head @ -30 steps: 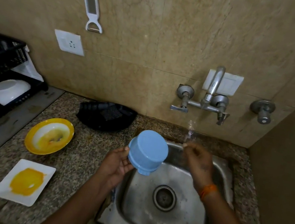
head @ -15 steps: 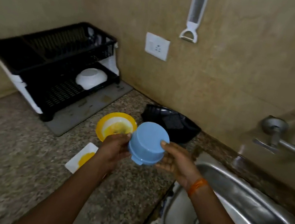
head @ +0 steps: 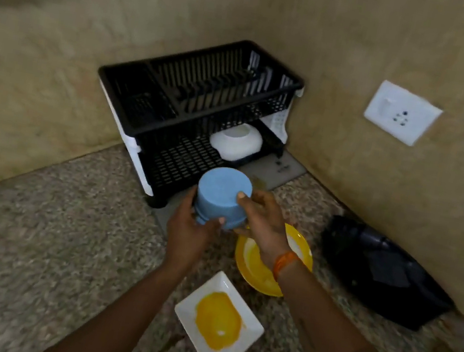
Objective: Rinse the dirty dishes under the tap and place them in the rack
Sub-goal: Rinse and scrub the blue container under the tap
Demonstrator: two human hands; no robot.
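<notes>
Both hands hold a blue bowl (head: 222,196) upside down, just in front of the lower shelf of the black two-tier dish rack (head: 194,101). My left hand (head: 189,227) grips its near side and my right hand (head: 263,217) its right side. A white bowl (head: 236,145) lies upside down on the rack's lower shelf. On the counter sit a yellow plate (head: 257,270), partly under my right wrist, and a square white plate (head: 219,322) smeared with yellow.
A black container (head: 384,271) lies on the granite counter by the right wall. A white wall socket (head: 402,117) is above it. The rack stands on a grey mat (head: 278,167) in the corner. A bit of the sink shows at bottom right.
The view has swung left from the sink and tap to the rack. The blue bowl moved with both hands from beside the sink to just in front of the rack's lower shelf.
</notes>
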